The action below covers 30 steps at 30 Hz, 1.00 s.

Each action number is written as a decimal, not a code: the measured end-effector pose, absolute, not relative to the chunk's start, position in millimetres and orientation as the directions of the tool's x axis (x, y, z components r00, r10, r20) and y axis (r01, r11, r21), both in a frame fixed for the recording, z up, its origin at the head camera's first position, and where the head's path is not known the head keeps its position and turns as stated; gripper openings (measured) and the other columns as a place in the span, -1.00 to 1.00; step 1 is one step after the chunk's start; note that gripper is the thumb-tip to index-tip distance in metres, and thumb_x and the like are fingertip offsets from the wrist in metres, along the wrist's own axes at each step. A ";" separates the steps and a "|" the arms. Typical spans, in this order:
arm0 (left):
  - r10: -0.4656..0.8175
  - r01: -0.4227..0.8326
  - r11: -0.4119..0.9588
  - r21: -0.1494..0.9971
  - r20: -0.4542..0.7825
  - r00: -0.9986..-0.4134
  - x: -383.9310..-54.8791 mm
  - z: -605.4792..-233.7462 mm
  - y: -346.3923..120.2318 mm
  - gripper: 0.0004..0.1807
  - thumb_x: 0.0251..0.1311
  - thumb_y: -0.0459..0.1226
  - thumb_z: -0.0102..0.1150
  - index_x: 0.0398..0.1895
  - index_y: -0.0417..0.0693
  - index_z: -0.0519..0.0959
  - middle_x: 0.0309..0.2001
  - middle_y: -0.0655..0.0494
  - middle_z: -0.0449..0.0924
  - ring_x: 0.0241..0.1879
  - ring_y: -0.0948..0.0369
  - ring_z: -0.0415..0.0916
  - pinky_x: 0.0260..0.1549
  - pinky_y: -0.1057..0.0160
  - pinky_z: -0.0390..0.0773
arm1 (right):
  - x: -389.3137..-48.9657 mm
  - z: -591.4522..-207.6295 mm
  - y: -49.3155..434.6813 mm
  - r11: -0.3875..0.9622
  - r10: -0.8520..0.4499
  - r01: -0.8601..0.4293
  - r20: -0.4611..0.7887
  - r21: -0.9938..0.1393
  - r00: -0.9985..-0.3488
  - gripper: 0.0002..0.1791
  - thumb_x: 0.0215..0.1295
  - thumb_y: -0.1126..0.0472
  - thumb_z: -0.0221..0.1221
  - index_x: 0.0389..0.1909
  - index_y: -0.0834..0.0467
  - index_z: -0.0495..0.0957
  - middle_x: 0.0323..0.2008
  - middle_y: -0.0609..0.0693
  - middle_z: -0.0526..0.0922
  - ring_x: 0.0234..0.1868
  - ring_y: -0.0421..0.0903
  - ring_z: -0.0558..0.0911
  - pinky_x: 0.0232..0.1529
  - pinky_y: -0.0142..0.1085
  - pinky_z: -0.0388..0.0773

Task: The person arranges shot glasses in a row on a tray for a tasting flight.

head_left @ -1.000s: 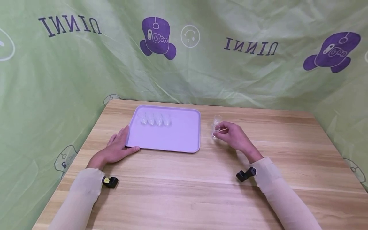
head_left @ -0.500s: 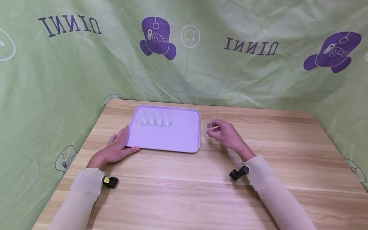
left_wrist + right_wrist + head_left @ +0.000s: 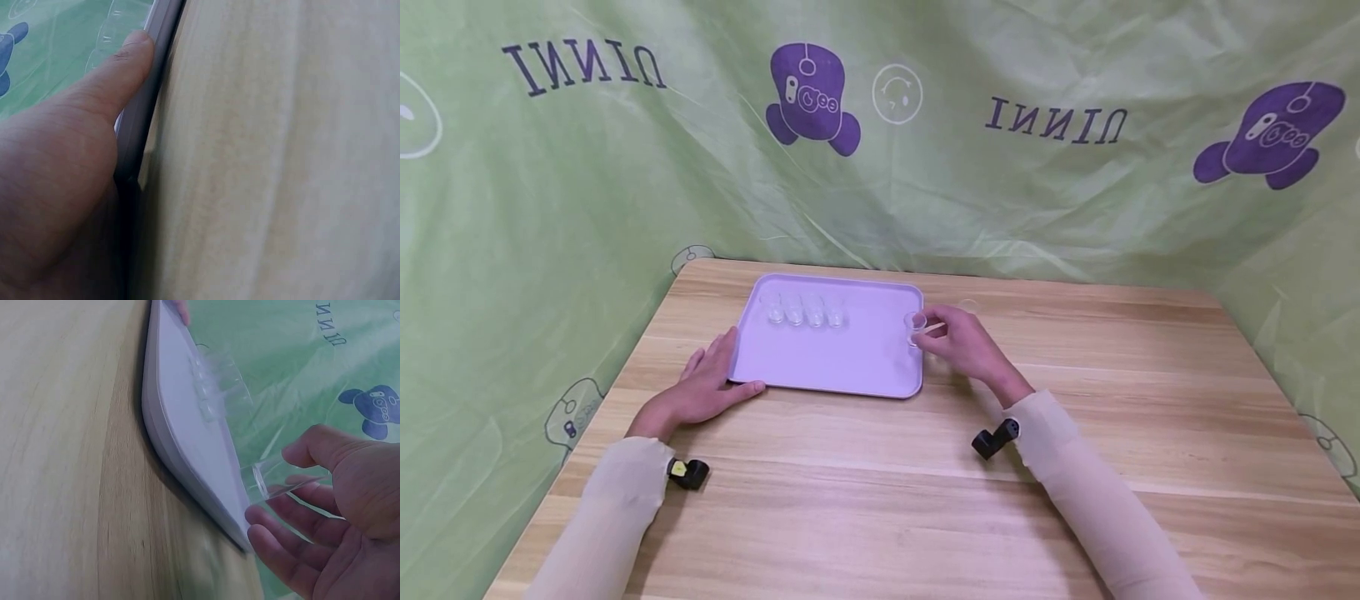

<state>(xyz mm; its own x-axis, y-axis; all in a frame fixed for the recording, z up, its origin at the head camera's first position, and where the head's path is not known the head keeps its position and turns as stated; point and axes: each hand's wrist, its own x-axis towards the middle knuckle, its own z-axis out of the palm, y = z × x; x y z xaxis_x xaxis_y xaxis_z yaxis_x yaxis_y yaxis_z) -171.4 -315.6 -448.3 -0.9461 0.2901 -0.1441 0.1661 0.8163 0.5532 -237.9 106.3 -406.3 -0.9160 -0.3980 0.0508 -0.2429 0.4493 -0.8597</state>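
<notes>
My right hand (image 3: pixel 957 335) pinches a small clear glass (image 3: pixel 914 327) between thumb and fingers, over the right rim of the purple tray (image 3: pixel 850 358). In the right wrist view the held glass (image 3: pixel 275 478) has its thick base toward the tray. My left hand (image 3: pixel 703 387) rests at the tray's near left corner, fingers along the left side and thumb (image 3: pixel 128 62) on the front rim. Several similar clear glasses (image 3: pixel 805 311) stand in a row at the tray's back left. Another clear glass (image 3: pixel 967 306) is behind my right hand, mostly hidden.
The tray lies on a wooden table (image 3: pixel 850 483), toward its back edge. A green curtain (image 3: pixel 925 208) with purple prints hangs behind and on both sides. A small black camera is on each wrist, the left camera (image 3: pixel 692 474) and the right camera (image 3: pixel 996 438).
My right hand has carried the glass leftward from the table to above the tray's right rim. The left hand and the row of glasses have not moved.
</notes>
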 end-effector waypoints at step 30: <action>0.298 0.171 0.804 0.570 -0.136 -0.945 -169.2 -447.7 -315.5 0.23 0.42 0.21 0.10 0.60 -0.34 -0.46 0.62 -0.31 -0.46 0.59 -0.21 -0.51 0.46 -0.15 -0.55 | -267.1 -418.4 52.6 0.506 -0.414 -0.243 0.014 -0.827 -0.910 -0.76 0.35 0.22 0.36 -0.05 0.20 0.58 0.03 0.12 0.65 0.03 0.04 0.69 0.03 -0.16 0.64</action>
